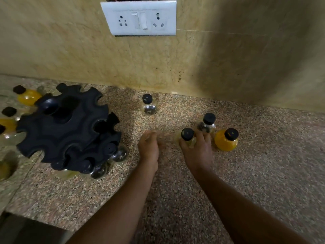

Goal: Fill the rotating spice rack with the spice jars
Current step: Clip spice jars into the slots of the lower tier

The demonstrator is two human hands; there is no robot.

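The right hand (197,152) covers most of the black-capped jar (187,136) it wraps, so the glass body and its contents cannot be told. The left hand (149,147) has its fingertips smeared by motion blur, and whether they touch the counter (175,199) is unclear. Both forearms run off the bottom edge. The black spice rack (66,125) hides the bodies of the jars seated low in its near slots; only caps and bits of glass show. At the left edge, the yellow jars (28,96) are blurred and partly cut off. The wall socket plate (139,18) is clipped at the top.
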